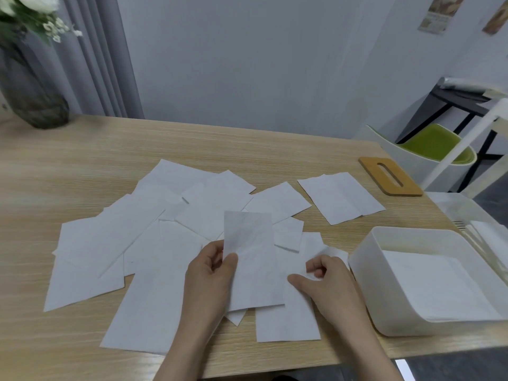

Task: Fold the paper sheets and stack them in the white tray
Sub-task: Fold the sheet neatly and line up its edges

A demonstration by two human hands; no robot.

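While the left hand (210, 273) pinches a long white paper sheet (251, 259) by its left edge, the right hand (323, 281) curls its fingers round that sheet's right side (partly hidden). Just right of those fingers sits the white plastic tray (365, 259), folded paper inside.

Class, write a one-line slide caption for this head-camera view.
Left hand lifts a paper sheet above loose sheets on the table; right hand beside it, white tray at right.
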